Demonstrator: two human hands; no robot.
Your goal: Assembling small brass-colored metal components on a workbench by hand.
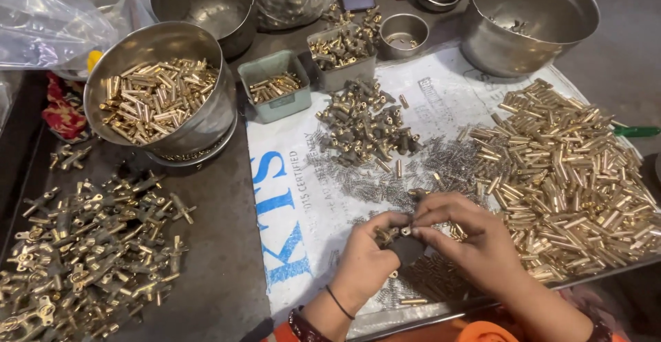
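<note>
Centrally, small brass fitting [387,234] pinched between left hand [368,259] and right hand [475,242] fingers [421,230], clamped together.

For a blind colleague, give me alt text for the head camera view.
Two hands, left hand and right hand, pinch a small brass part over a printed sheet. A brass tube heap lies right, springs ahead, a tube-filled steel bowl left.

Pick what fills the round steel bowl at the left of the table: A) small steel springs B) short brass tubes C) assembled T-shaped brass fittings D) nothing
B: the round steel bowl holds a heap of short brass tubes, like the large loose pile of brass tubes on the right; the small steel springs lie on the printed white sheet.
</note>
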